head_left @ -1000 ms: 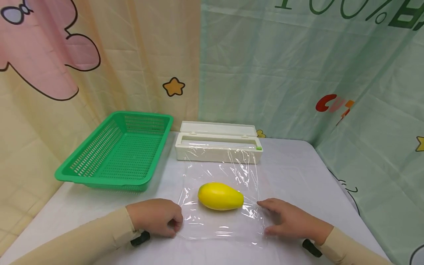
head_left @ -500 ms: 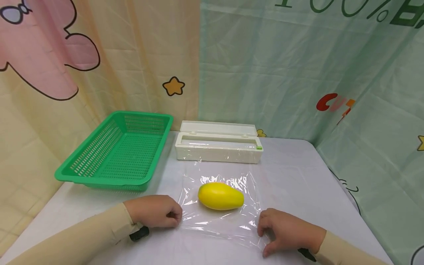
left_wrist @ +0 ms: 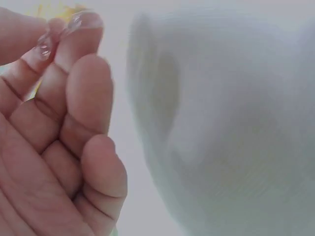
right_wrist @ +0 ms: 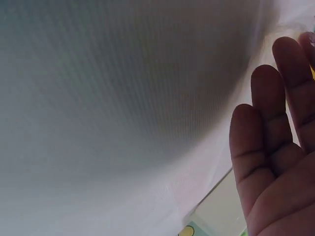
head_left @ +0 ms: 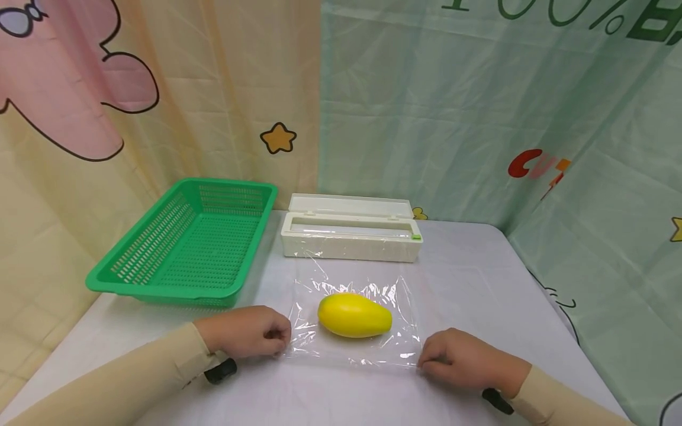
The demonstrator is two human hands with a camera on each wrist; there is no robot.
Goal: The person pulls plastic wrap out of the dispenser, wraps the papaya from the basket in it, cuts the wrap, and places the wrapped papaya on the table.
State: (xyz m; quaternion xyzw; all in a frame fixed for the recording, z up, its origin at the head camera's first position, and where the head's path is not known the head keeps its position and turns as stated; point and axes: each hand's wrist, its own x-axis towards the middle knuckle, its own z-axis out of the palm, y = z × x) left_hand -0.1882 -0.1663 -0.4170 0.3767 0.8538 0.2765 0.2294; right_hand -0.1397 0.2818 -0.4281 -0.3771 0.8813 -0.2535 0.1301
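Note:
A smooth yellow papaya (head_left: 354, 315) lies on its side on a sheet of clear cling film (head_left: 303, 340) spread over the table. To the left of the fruit, my left hand (head_left: 242, 332) pinches the near left edge of the film; in the left wrist view, crumpled film (left_wrist: 45, 45) shows between thumb and fingertips. On the other side, my right hand (head_left: 471, 362) pinches the near right corner, thumb against the bent fingers. The film's far part runs toward a white cling film box (head_left: 351, 249), whose lid stands up, showing the roll inside.
A green plastic basket (head_left: 213, 254) stands at the back left of the table, left of the box. The white tablecloth (head_left: 469, 278) covers the table. A printed curtain (head_left: 426, 118) hangs behind the table and along its right side.
My right hand has moved from relaxed fingers at the film's right side to pinching its near corner. My left hand has shifted slightly away from me with its edge. The papaya stays put.

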